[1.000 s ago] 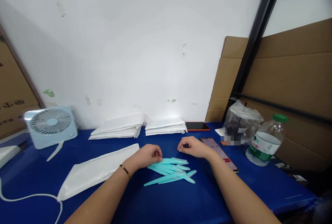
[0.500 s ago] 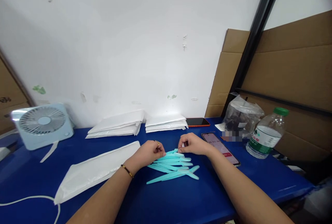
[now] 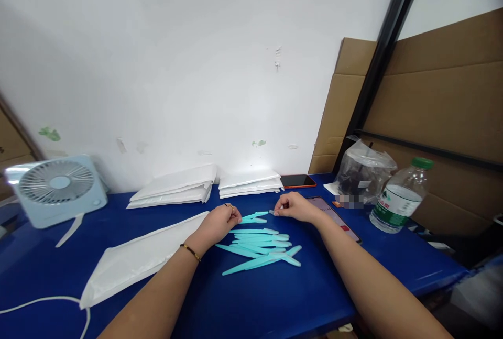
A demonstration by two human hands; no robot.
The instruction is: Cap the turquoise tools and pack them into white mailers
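Note:
My left hand [image 3: 220,222] is closed, its fingertips pinching the handle ends of a pair of turquoise eyebrow razors [image 3: 254,220] at the far end of the group. Opposite it, my right hand [image 3: 294,207] pinches a small translucent blade cap [image 3: 272,212], apart from the razor tip just left of it. Several more eyebrow razors [image 3: 251,264] lie loosely spread and partly crossed on the blue table, nearer to me. Beside my left hand lies a white padded mailer [image 3: 137,255], stretching left.
Folded white mailers [image 3: 173,187] and another stack [image 3: 249,183] lie along the wall. A small fan [image 3: 61,187] stands left. At right are a phone [image 3: 334,216], a bagged cup [image 3: 361,171] and a water bottle [image 3: 401,200]. A second phone [image 3: 298,181] lies behind.
Both hands have moved slightly away from me, towards the wall. Two razors at my left fingertips now lie apart from the others, and the small cap shows at my right fingertips.

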